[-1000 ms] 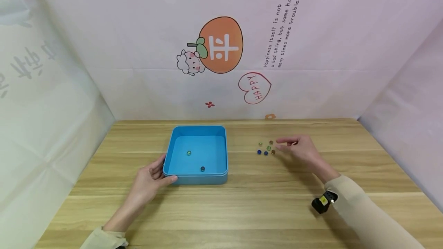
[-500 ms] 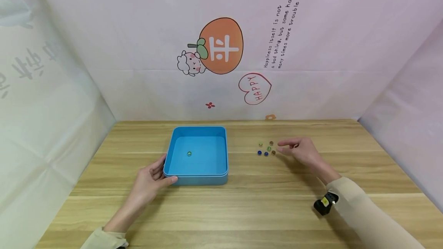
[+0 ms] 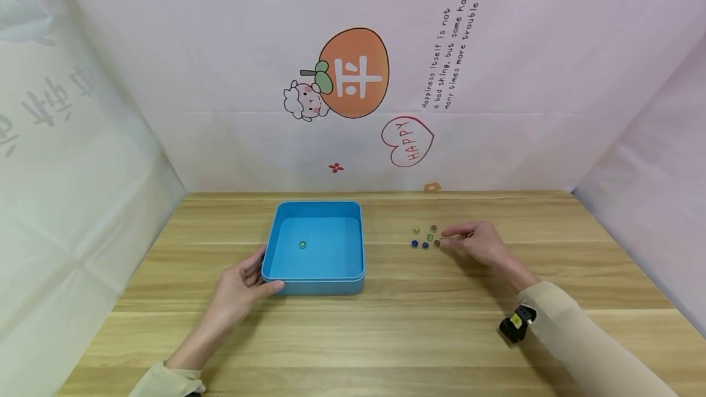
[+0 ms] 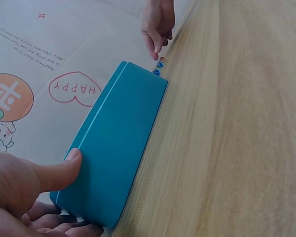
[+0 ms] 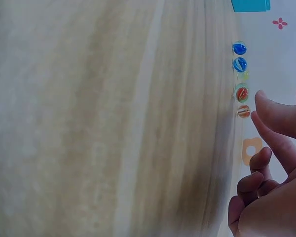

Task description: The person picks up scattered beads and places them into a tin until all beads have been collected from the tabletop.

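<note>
White printed cloth [image 3: 248,139] stood behind the wood-grain surface [image 3: 397,336], at our 12 o'clock. We had the blue box [image 3: 342,249] flat and open side up, at 9 o'clock from a cluster of six loose marbles [image 3: 429,237]. We saw one yellow-green marble [image 3: 302,244] inside; near wall could have hidden others. Box walls presumably there to stop rolling.

Left grip [image 3: 237,293] was holding the box at its 7–8 o'clock corner, thumb across the near wall, fingers round the left side. We read that as bracing against sliding. Right grip [image 3: 480,242] was at the cluster's 3 o'clock, thumb and index narrowly apart, nothing between them, beside the brown marble [image 3: 437,242]. Contact: we couldn't tell. Other fingers were folded back, probably so we didn't knock the neighbours.
</note>
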`<state>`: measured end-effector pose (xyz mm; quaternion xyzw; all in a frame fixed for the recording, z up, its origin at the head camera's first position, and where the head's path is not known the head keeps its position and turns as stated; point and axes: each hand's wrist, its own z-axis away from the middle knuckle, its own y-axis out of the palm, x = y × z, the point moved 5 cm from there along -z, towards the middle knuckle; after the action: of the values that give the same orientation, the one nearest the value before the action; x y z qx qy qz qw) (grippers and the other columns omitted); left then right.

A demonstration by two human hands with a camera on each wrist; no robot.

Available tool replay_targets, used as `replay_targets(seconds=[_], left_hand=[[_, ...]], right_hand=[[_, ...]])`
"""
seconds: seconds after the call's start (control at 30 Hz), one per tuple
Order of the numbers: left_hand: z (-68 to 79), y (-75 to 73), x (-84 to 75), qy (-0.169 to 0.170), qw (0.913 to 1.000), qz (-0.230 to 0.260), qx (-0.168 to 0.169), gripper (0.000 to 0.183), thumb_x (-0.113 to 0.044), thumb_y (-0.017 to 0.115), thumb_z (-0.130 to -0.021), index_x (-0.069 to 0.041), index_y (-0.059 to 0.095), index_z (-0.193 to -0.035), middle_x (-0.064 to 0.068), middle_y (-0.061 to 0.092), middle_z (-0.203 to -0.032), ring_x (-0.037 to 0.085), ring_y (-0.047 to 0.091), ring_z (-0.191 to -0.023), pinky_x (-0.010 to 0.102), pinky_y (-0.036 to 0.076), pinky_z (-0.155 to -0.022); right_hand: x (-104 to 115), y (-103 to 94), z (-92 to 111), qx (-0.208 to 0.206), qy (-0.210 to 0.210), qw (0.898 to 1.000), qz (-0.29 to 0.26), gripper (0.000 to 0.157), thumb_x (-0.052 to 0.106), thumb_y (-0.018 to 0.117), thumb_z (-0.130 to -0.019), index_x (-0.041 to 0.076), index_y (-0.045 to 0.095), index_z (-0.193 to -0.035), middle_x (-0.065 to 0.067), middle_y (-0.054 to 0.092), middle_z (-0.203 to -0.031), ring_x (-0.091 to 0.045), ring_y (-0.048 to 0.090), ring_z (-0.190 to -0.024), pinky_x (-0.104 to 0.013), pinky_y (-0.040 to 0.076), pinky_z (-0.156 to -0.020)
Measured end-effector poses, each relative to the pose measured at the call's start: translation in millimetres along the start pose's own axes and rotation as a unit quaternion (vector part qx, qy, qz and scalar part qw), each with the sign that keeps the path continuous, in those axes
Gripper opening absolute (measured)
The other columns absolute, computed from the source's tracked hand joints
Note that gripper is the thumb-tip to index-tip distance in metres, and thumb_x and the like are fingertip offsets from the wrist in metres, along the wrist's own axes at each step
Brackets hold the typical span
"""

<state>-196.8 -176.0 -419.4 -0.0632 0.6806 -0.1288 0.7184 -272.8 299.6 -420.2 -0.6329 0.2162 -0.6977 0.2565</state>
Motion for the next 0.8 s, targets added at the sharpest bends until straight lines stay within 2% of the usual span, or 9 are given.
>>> replay_targets(seconds=[0.13,0.37,0.8], left_hand=[[0.2,0.1,-0.5,0.0,1.0,-0.001,0.0,0.088,-0.008,0.084,-0.092,0.0,0.033,-0.163,0.026,0.034,-0.164,0.038,0.04,-0.147,0.039,0.047,-0.108],[0.1,0.2,-1.2,-0.003,1.0,0.003,0.001,0.087,-0.006,0.083,-0.093,0.0,0.033,-0.164,0.025,0.034,-0.164,0.038,0.04,-0.147,0.04,0.046,-0.109],[0.4,-0.3,0.0,-0.005,1.0,0.007,0.0,0.088,-0.007,0.084,-0.092,0.0,0.033,-0.163,0.026,0.034,-0.164,0.038,0.04,-0.147,0.04,0.046,-0.109]], right_hand=[[0.4,1.9,-1.4,0.001,-0.002,1.0,0.003,0.034,0.022,0.082,-0.095,0.002,0.077,-0.123,-0.021,0.068,-0.128,-0.024,0.053,-0.091,-0.029,0.049,-0.068],[1.2,5.1,-3.6,0.002,-0.008,1.0,0.018,0.03,0.02,0.082,-0.094,0.004,0.079,-0.119,-0.022,0.068,-0.131,-0.023,0.052,-0.092,-0.028,0.046,-0.066],[3.7,9.7,-4.3,-0.006,-0.025,0.999,0.048,0.025,0.018,0.083,-0.094,0.004,0.081,-0.113,-0.021,0.072,-0.124,-0.024,0.054,-0.092,-0.032,0.044,-0.07]])
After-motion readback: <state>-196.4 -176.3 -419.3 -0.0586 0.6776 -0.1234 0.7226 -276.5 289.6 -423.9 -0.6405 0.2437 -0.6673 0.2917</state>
